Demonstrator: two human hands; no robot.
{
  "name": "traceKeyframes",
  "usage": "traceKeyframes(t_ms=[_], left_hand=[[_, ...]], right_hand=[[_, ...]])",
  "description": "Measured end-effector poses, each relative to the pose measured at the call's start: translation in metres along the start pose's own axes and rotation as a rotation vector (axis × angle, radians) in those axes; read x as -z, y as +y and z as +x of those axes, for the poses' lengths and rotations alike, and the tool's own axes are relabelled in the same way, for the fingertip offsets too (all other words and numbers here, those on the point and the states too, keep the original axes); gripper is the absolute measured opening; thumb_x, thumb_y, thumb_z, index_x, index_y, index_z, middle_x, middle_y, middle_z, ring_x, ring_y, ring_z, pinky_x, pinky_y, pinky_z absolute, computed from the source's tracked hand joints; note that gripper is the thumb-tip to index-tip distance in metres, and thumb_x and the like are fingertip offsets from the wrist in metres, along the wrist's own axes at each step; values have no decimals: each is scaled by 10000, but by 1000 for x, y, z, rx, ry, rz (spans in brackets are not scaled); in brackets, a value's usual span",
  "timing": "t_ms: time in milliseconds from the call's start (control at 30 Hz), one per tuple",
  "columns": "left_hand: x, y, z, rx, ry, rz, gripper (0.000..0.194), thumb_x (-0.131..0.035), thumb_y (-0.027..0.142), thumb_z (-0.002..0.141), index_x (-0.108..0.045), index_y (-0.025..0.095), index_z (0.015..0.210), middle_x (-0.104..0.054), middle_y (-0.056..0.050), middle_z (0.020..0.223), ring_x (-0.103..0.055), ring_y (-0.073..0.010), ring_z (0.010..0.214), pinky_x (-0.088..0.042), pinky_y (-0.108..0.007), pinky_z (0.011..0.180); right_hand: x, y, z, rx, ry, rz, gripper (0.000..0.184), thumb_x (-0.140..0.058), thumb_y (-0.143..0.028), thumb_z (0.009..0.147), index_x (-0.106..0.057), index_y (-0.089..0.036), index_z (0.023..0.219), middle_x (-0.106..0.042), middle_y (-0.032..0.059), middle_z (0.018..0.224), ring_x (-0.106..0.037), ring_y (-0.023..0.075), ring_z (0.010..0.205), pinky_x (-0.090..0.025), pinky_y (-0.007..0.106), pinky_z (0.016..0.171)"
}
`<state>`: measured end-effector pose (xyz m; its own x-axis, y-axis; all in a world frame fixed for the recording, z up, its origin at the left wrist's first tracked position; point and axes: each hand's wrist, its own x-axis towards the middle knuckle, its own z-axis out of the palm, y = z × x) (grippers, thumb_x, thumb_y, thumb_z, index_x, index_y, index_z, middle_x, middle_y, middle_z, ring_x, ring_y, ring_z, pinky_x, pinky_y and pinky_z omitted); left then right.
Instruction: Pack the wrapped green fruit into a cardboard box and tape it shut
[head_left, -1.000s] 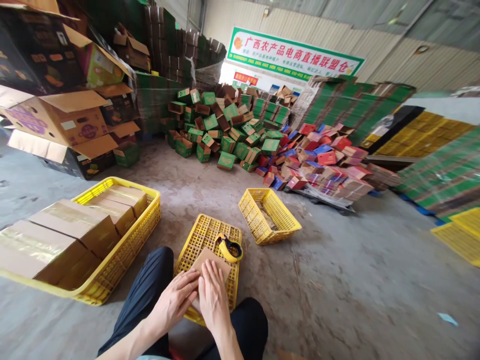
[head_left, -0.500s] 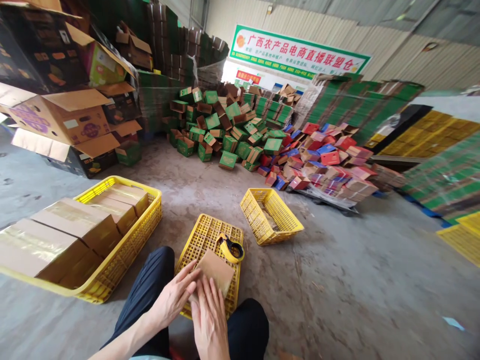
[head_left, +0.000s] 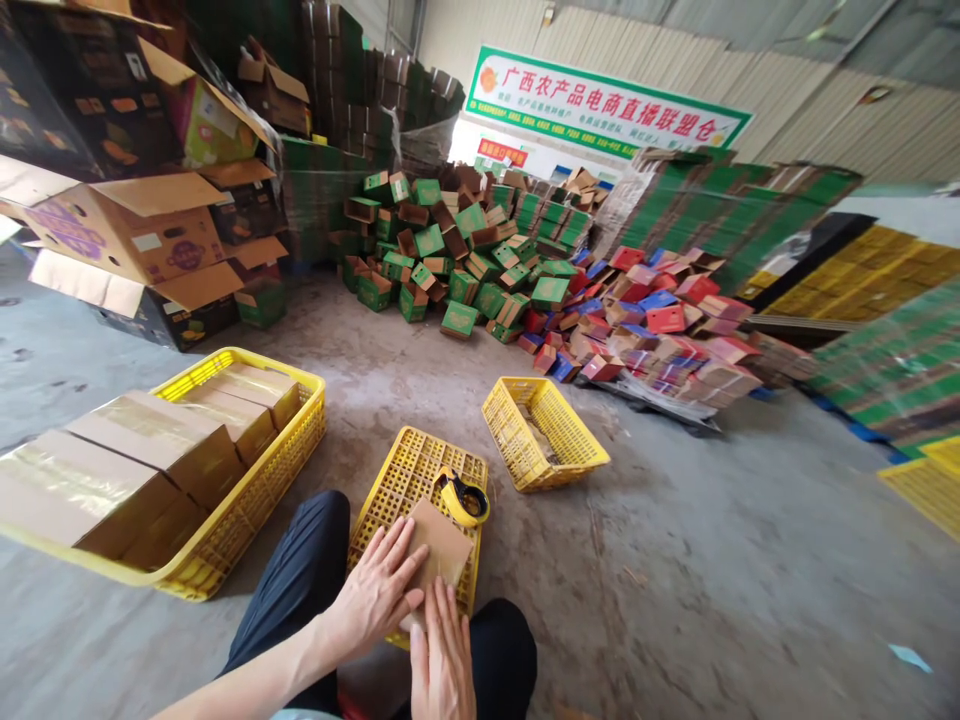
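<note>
A small brown cardboard box (head_left: 444,541) lies on an upturned yellow plastic crate (head_left: 405,478) between my knees. My left hand (head_left: 377,588) lies flat on the box's left side, fingers stretched out. At the near edge of the box is my right hand (head_left: 441,657), also flat with fingers extended, pressing on it. A yellow and black tape dispenser (head_left: 463,496) rests on the crate just beyond the box.
A large yellow crate (head_left: 259,489) full of taped brown boxes stands at my left. A smaller tilted yellow basket (head_left: 541,432) sits on the concrete floor ahead right. Piles of green, red and blue cartons lie further back, and big open cartons are stacked at far left.
My right hand has slid back toward me along the box. The left hand has spread flat over the box's left side. The box has turned slightly.
</note>
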<state>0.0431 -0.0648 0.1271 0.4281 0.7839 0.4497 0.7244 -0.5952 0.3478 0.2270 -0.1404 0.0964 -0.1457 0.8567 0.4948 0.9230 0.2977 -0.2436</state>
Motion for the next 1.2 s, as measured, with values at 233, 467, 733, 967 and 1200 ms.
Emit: traceKeyframes(t_ms=[233, 467, 733, 967, 1200], left_hand=[[0, -4, -2, 17, 7, 2, 656, -619, 497, 1028, -403, 363, 1632, -247, -118, 1757, -402, -400, 1537, -484, -594, 1156], [-10, -13, 7, 77, 102, -29, 669, -570, 507, 1049, -370, 282, 1647, -232, -148, 1758, -384, -391, 1549, -505, -547, 1144], [-6, -39, -1, 81, 65, 112, 537, -463, 435, 1099, -386, 337, 1622, -261, -120, 1754, -394, -365, 1549, -507, -552, 1109], [5, -73, -31, 124, -15, 224, 442, -404, 362, 1111, -506, 368, 1541, -339, -82, 1727, -367, -338, 1562, -512, -528, 1093], [0, -101, -35, 179, -27, 159, 502, -399, 377, 1110, -421, 392, 1611, -376, -88, 1702, -431, -333, 1504, -508, -515, 1089]], right_hand=[[-3, 4, 11, -202, 17, 144, 599, -357, -419, 1131, -275, -213, 1687, -493, 129, 1627, -578, 297, 1426, -588, 407, 1076], [-8, -3, 35, -325, -24, 234, 592, -337, -428, 1132, -286, -208, 1679, -536, 137, 1582, -611, 299, 1393, -571, 434, 1092], [-11, -28, 26, -307, -86, 370, 560, -365, -365, 1128, -300, -227, 1667, -351, 76, 1693, -418, 281, 1527, -492, 423, 1197], [0, -52, 25, -150, -211, 512, 540, -434, -348, 1105, -366, -343, 1641, -334, -4, 1712, -401, 275, 1533, -442, 393, 1221], [-47, -11, 3, -537, -321, 694, 695, -414, -622, 1049, -473, -211, 1607, -455, 112, 1656, -409, 328, 1543, -378, 514, 1264]])
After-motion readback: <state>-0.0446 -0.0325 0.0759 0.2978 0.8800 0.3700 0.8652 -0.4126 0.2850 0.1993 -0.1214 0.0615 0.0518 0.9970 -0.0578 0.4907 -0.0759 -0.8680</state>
